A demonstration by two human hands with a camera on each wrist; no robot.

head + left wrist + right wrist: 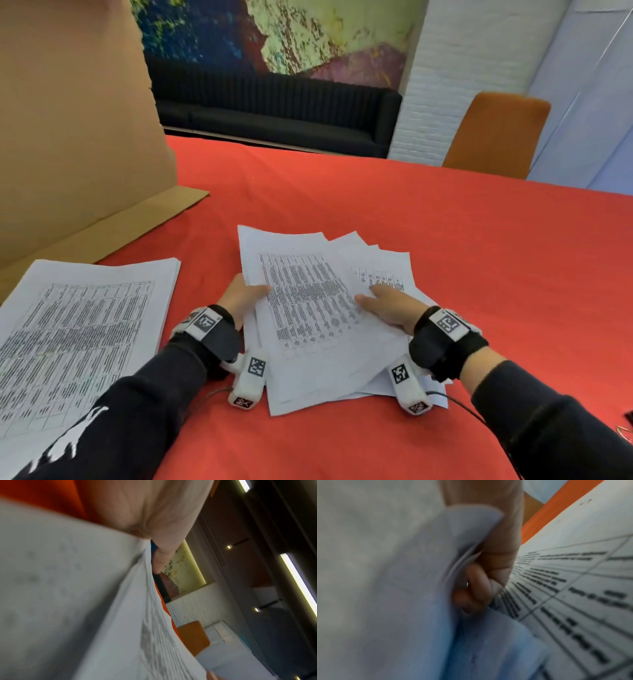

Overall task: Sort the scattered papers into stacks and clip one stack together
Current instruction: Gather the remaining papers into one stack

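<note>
Papers: neat stack (pixel 82 329) at 9 o'clock on the red table (pixel 445 246), squared up so probably already sorted. Loose fanned pile (pixel 322 308) at centre, gripped from both sides, likely to gather and square it. Left hand (pixel 239 296) at its 9 o'clock edge, thumb on top, fingers under the sheets, clamped. Right hand (pixel 387 306) at 3 o'clock, thumb over, fingers (pixel 476 588) curled beneath, pinching sheets. No clip made out; dark item cut off at 4 o'clock frame edge. Wrist views blurred.
</note>
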